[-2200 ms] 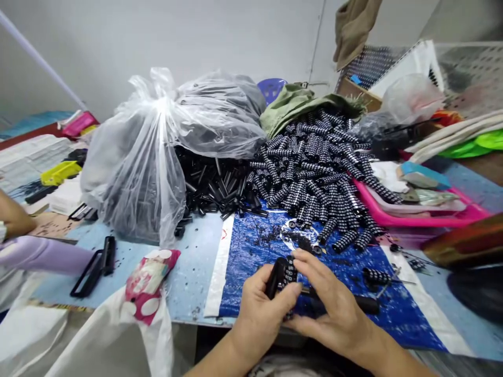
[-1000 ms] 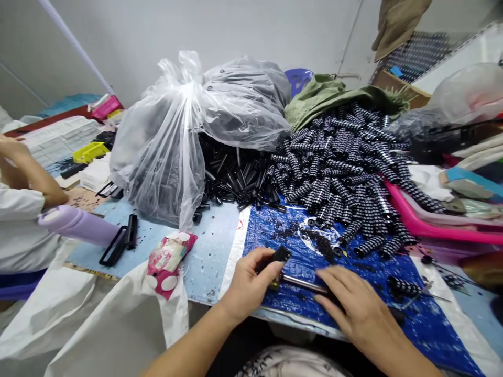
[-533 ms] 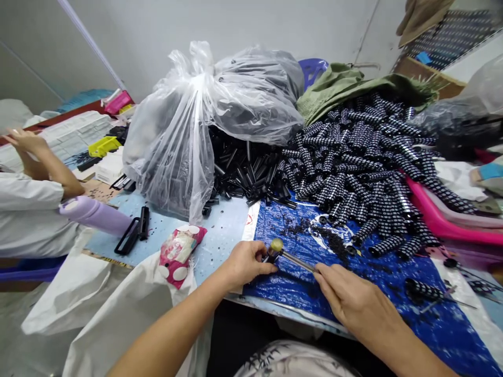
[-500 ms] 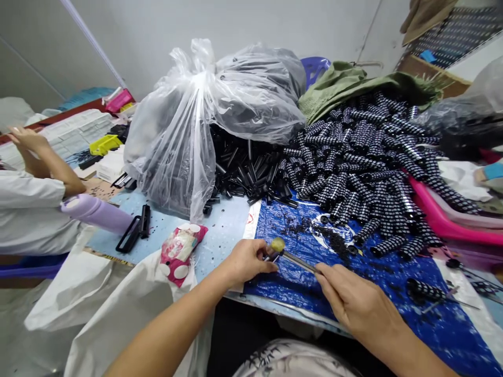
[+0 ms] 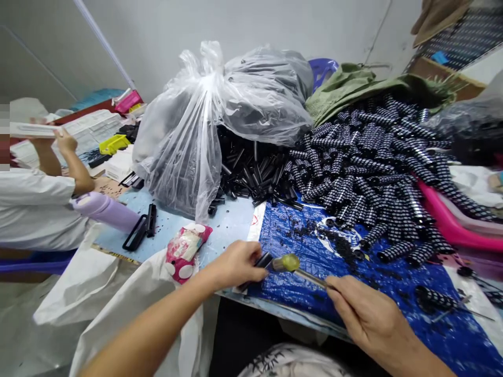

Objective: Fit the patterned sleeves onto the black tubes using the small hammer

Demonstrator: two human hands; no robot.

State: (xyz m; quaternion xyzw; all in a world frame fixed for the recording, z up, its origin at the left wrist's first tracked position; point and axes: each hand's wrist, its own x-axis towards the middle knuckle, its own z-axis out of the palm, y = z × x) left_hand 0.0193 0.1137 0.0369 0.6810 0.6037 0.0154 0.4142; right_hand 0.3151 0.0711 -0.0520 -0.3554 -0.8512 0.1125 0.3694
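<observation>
My left hand (image 5: 234, 265) is closed on a small black plastic part (image 5: 260, 263) that it holds down on the blue tarp (image 5: 298, 293) near the table's front edge. A small hammer with a yellowish head (image 5: 290, 262) and a thin metal shaft is gripped in my right hand (image 5: 363, 314). The hammer head sits right beside the black part, just right of my left fingers. Behind them lies a heap of black rollers with white studs (image 5: 373, 157) and a heap of plain black tubes (image 5: 251, 173).
A large clear plastic bag (image 5: 204, 131) of dark parts stands at the back centre. A pink tray (image 5: 448, 222) is at the right. A person in a white sleeve (image 5: 35, 204) works at the left beside a purple bottle (image 5: 104, 209). A white sack (image 5: 129, 309) hangs off the front edge.
My right hand has drawn the hammer slightly right, so its head now sits just right of the black part. The person at the left has raised a flat white piece.
</observation>
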